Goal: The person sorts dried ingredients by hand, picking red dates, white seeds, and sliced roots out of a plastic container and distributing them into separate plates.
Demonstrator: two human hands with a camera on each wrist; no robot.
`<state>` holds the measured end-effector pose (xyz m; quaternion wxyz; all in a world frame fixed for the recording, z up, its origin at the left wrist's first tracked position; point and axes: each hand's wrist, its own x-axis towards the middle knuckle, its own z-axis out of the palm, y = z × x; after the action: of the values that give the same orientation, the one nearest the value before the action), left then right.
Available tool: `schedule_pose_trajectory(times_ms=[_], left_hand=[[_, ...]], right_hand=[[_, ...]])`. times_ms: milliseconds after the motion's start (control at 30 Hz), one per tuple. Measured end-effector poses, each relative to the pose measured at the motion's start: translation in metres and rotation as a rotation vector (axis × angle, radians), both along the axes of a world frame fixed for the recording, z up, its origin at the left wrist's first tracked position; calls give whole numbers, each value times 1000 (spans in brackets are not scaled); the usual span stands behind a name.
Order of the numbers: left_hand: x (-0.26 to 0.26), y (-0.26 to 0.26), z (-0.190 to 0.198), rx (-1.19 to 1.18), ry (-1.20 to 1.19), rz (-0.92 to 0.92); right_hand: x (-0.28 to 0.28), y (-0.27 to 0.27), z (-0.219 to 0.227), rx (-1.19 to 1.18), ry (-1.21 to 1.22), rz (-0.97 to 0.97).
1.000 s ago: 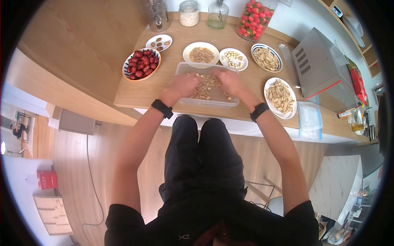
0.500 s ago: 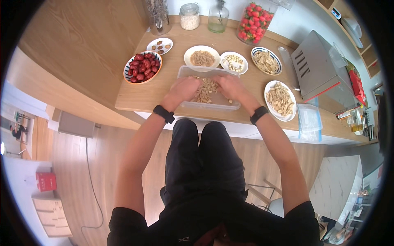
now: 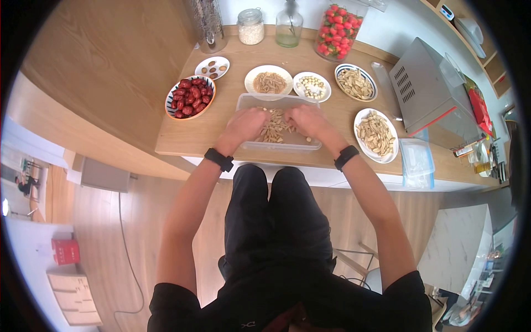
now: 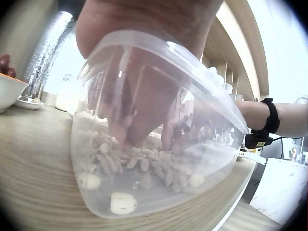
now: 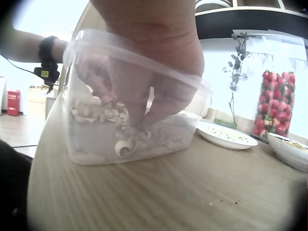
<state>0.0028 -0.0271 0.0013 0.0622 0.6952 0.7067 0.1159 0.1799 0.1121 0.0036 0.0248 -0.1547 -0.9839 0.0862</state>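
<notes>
A clear plastic box (image 3: 247, 145) stands near the counter's front edge, with pale elongated dried pieces (image 3: 274, 133) heaped inside. Over its left half, my left hand (image 3: 249, 123) reaches down, fingers spread and tips touching the heap. My right hand (image 3: 310, 120) reaches in from the other side. In the right wrist view its thumb and fingers converge at the pieces, and I cannot tell whether they pinch one. Whitish round seeds, like lotus seeds (image 4: 123, 203), lie along the box's bottom. Behind the box, a plate of thin beige strips (image 3: 269, 83) stands beside a plate of whitish seeds (image 3: 311, 87).
On the left are a bowl of red dates (image 3: 191, 98) and a small white plate (image 3: 221, 62) with brown pieces. A bowl (image 3: 354, 83) and an oval plate (image 3: 376, 135) of dried slices stand right, before a microwave (image 3: 431, 91). Strawberries fill a clear container (image 3: 337, 33) behind.
Both hands stay in the box, their fingers shifting among the dried pieces. The right hand looks more curled and nearer the middle than one second ago. The head view has shifted slightly.
</notes>
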Motion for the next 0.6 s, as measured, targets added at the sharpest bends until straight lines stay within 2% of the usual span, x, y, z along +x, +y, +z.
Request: schedule_pose_trajectory(times_ms=[300,500,600], left_hand=[[-2,1,-8,63,-14,-36],[0,2,-8,8,18,15],[-5,4,-15,92,-34,-7]], right_hand=[[0,3,-5,-113,136,-79],[-1,2,-10,-86,204,-62],[1,-2,0,-116,272,32]])
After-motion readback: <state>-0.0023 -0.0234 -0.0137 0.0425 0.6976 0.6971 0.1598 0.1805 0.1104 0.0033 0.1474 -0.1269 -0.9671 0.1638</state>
